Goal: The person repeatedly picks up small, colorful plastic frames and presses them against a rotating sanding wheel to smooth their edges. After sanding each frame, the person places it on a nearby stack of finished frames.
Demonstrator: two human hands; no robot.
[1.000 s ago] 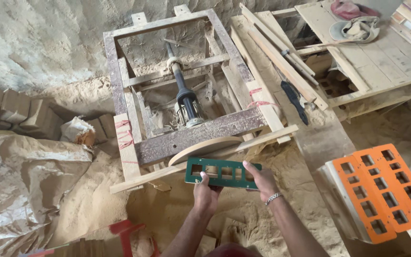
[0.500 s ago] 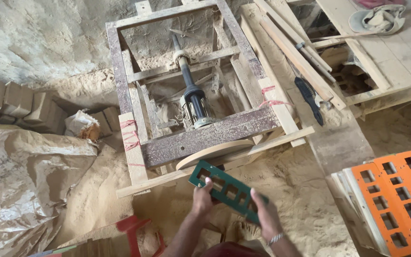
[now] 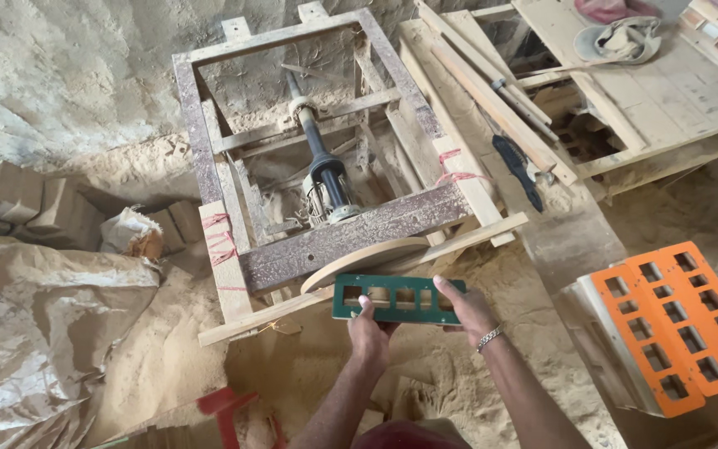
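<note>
Both hands are on the green rectangular board with a row of rectangular cut-outs, held flat and level, long side across the view.

Left hand: closed on the board's lower edge left of centre. One fingertip shows through a cut-out near the left end, rest of the fingers underneath, so a firm pinch grip.

Right hand: closed on the right end of the board. One finger lies along the top face, pointing to the upper edge; palm and the other fingers wrap the lower right corner. Metal bracelet on that wrist.

Board position: just in front of the round wooden disc mounted at the near side of the rough wooden machine frame. The board's upper edge sits right at the disc rim; cannot tell whether they touch.

Inside the frame: dark motor and shaft running back from the disc.

Surroundings: sawdust-covered ground, stacked orange boards with the same cut-out pattern well off to the right, a crumpled plastic sheet left.
</note>
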